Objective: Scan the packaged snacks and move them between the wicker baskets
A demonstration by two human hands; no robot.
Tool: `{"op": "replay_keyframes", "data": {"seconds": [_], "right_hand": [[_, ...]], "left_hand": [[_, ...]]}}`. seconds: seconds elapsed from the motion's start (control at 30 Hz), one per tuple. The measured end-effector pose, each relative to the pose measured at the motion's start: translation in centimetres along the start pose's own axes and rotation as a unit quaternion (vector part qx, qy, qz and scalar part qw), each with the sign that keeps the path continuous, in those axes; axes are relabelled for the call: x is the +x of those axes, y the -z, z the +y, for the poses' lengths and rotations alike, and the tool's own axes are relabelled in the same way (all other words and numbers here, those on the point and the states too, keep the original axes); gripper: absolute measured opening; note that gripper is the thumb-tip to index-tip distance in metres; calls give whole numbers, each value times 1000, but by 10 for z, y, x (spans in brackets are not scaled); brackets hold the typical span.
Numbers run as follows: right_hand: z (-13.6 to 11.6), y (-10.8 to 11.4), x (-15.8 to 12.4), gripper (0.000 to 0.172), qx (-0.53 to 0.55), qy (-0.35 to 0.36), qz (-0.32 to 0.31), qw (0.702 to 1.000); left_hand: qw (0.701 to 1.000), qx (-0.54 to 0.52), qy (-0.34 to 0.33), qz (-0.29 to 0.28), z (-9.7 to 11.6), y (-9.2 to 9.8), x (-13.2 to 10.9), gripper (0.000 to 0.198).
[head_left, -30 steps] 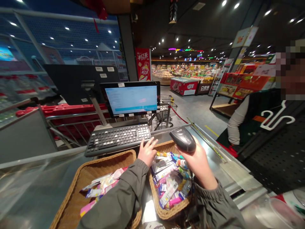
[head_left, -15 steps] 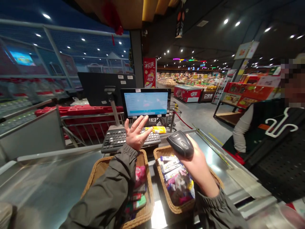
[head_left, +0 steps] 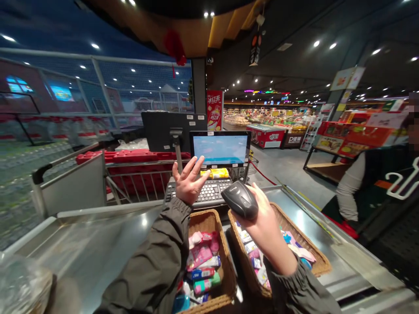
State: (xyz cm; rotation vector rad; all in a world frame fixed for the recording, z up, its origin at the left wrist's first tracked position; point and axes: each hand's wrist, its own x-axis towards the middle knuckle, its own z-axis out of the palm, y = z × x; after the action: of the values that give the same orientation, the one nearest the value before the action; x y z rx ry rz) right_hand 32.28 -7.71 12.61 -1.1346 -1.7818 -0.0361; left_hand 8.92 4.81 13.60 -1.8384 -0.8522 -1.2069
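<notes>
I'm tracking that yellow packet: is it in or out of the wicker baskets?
Out. The yellow packet shows beyond both wicker baskets, at the thumb of the left hand, just below the monitor in view.

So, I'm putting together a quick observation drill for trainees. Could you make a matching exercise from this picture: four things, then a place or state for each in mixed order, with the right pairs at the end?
Things
1. scanner
2. keyboard
3. yellow packet
4. screen

Places and states
A. held in the left hand
B. lit, mostly blue
C. held in the right hand
D. black, partly hidden behind the hands

Right pairs
1-C
2-D
3-A
4-B
</notes>
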Motion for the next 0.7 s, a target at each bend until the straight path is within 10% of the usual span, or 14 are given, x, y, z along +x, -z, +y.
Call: {"op": "replay_keyframes", "data": {"seconds": [0.7], "right_hand": [[-28, 3, -13, 38, -5, 7, -26, 1000]], "left_hand": [[998, -24, -30, 45, -13, 3, -5, 12]]}}
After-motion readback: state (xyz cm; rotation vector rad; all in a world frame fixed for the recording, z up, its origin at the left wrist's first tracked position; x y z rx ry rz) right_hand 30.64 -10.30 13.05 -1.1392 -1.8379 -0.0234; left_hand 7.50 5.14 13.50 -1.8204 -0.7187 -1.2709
